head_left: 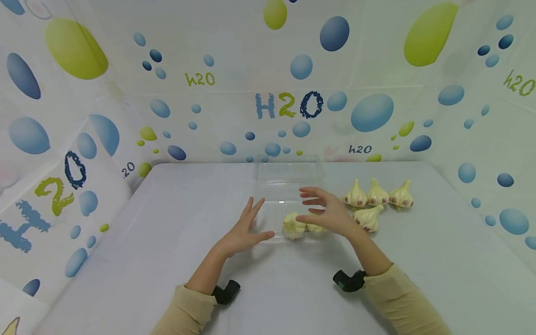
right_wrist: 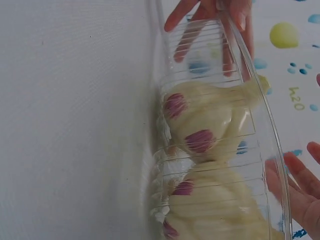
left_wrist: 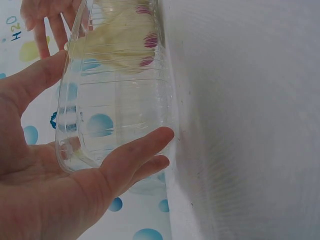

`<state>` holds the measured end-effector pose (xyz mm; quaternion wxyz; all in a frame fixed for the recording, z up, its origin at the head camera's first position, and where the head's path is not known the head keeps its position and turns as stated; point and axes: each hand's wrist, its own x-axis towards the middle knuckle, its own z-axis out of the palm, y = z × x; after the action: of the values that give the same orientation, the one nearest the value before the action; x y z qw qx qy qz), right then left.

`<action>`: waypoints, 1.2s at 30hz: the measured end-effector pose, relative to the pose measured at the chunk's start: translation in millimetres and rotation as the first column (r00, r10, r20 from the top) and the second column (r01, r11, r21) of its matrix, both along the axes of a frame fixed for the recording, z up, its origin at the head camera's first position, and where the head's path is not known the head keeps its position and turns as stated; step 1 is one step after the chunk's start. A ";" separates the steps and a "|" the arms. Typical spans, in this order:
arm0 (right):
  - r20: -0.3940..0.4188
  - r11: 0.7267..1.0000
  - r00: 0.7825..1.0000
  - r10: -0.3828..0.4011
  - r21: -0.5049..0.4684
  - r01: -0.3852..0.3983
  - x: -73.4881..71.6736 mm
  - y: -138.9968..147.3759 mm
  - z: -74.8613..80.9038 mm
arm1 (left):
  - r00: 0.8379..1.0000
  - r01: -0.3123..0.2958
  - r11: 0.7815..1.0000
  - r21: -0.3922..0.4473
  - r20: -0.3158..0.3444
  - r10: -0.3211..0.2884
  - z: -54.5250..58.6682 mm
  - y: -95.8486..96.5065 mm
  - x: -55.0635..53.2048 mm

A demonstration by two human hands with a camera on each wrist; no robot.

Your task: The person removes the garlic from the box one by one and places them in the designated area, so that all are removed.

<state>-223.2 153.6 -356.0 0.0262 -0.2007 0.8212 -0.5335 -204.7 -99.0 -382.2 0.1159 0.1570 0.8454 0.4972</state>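
Note:
A clear plastic container [head_left: 271, 215], its lid [head_left: 289, 172] folded back, lies on the white table. Two garlic bulbs sit in its front right part: one bulb [head_left: 294, 226] shows plainly, the other bulb [head_left: 316, 228] is partly behind the right hand. At the container's left front corner is my left hand [head_left: 243, 237], fingers spread and fairly straight along the side, thumb near the front rim [left_wrist: 67, 100]. My right hand [head_left: 331, 215] hovers over the right side with loosely bent fingers and nothing in them. In the right wrist view, purple-marked bulbs [right_wrist: 200, 120] press close together behind the clear wall.
Right of the container, three garlic bulbs [head_left: 378, 193] stand in a row, with another bulb [head_left: 368, 217] lying in front of them. A patterned cloth [head_left: 234, 125] hangs behind the table and along its sides.

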 end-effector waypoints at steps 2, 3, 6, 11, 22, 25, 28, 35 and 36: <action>0.002 1.000 1.000 0.008 0.004 -0.008 -0.2 -1.8 -0.7 | 1.000 -0.002 1.000 -0.006 -0.002 0.002 0.0 -0.3 0.1; 0.002 1.000 1.000 0.011 0.008 -0.011 -0.3 -2.8 -1.0 | 1.000 -0.003 1.000 -0.008 -0.004 0.003 0.0 -0.4 0.1; 0.003 1.000 1.000 0.010 0.020 -0.011 -0.8 -5.4 -2.1 | 1.000 -0.002 1.000 -0.009 -0.007 0.002 0.1 -0.6 0.3; 0.002 0.999 1.000 0.008 0.041 -0.008 -3.3 -8.9 -7.0 | 1.000 -0.001 1.000 -0.012 -0.009 0.001 0.1 -0.5 0.2; 0.010 0.996 1.000 -0.010 0.084 0.009 -2.4 -18.0 -6.6 | 1.000 -0.004 1.000 -0.023 -0.019 0.004 -1.4 0.8 -1.6; 0.001 0.995 1.000 -0.001 0.102 0.001 -2.0 -20.8 -6.0 | 1.000 -0.005 1.000 -0.022 -0.017 0.004 -1.0 1.0 -1.4; 0.002 0.992 1.000 0.003 0.124 -0.003 -1.3 -24.0 -5.8 | 1.000 -0.006 1.000 -0.022 -0.014 0.006 -0.8 0.8 -1.2; -0.004 0.986 1.000 -0.002 0.166 0.002 -4.8 -27.8 -13.4 | 1.000 -0.006 1.000 -0.025 -0.017 0.005 -1.5 0.6 -1.5; -0.005 0.986 1.000 -0.003 0.169 0.004 -4.9 -28.8 -13.6 | 1.000 -0.005 1.000 -0.021 -0.015 0.005 -1.7 0.6 -1.5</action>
<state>-228.2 124.8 -369.6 0.0402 -0.1977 0.8639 -0.4615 -206.2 -98.4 -383.9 0.1099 0.1573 0.8519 0.4873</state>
